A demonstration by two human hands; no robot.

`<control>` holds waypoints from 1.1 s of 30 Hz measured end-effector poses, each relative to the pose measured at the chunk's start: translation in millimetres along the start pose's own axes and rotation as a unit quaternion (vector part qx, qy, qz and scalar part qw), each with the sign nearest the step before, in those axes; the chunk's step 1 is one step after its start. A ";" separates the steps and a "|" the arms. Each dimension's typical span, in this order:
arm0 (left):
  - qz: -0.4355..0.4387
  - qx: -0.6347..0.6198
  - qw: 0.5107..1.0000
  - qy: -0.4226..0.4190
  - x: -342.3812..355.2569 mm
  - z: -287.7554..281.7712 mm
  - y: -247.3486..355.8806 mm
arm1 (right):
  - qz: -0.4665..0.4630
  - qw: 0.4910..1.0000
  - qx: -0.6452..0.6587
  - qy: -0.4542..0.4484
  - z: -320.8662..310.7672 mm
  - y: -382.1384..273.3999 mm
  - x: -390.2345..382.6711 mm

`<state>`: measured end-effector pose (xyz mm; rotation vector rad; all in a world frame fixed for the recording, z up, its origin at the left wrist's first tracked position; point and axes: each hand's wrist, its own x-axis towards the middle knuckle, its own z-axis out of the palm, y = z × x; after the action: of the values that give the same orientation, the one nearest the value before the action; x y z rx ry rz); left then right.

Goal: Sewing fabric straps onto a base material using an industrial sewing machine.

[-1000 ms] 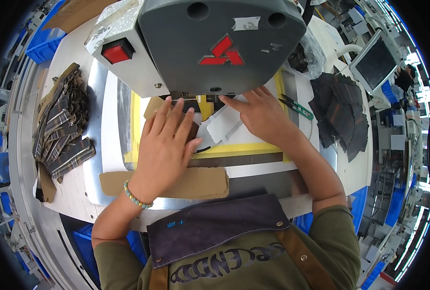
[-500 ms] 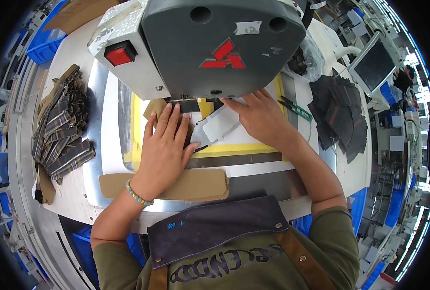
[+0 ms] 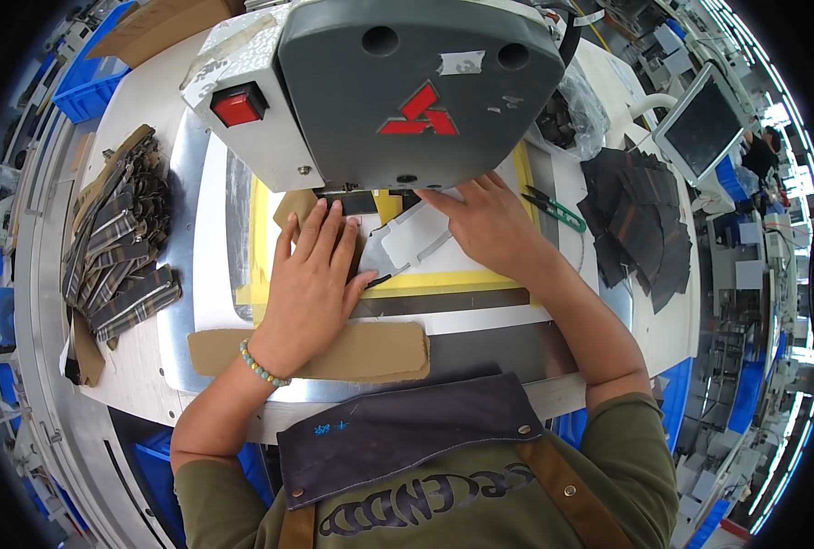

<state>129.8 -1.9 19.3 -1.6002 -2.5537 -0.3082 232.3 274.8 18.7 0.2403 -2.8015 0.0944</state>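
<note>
My left hand lies flat with its fingers stretched forward, wearing a beaded bracelet. Its fingertips touch a dark fabric strip and the edge of a small brown card piece. My right hand has its fingers extended, the index finger reaching left under the grey sewing machine head; the other fingertips are partly hidden there. Between the hands is a translucent plastic template piece on a white work plate edged with yellow tape.
Green-handled thread snips lie right of my right hand. Plaid fabric pieces are stacked at left, dark ones at right. A brown cardboard strip lies near my left wrist. A screen stands at the far right.
The whole view has shifted very slightly. Both hands keep almost the same pose and place on the work plate.
</note>
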 end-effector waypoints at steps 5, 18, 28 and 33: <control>0.001 0.003 1.000 0.001 -0.5 -0.3 -0.1 | 0.001 1.000 0.006 -0.004 -1.0 -0.1 0.0; 0.002 0.003 1.000 0.005 -0.2 0.2 -0.6 | 0.003 1.000 -0.004 -0.011 0.9 0.7 0.0; 0.003 0.006 1.000 0.003 -1.2 0.2 -0.3 | -0.005 1.000 0.005 -0.005 0.8 0.0 -0.3; 0.003 0.006 1.000 0.004 -1.3 -0.6 1.0 | -0.002 1.000 0.007 -0.013 -2.2 -2.4 -1.7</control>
<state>131.3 -2.8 19.7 -1.5989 -2.5390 -0.2980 235.0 272.9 20.3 0.2530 -2.8259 0.1104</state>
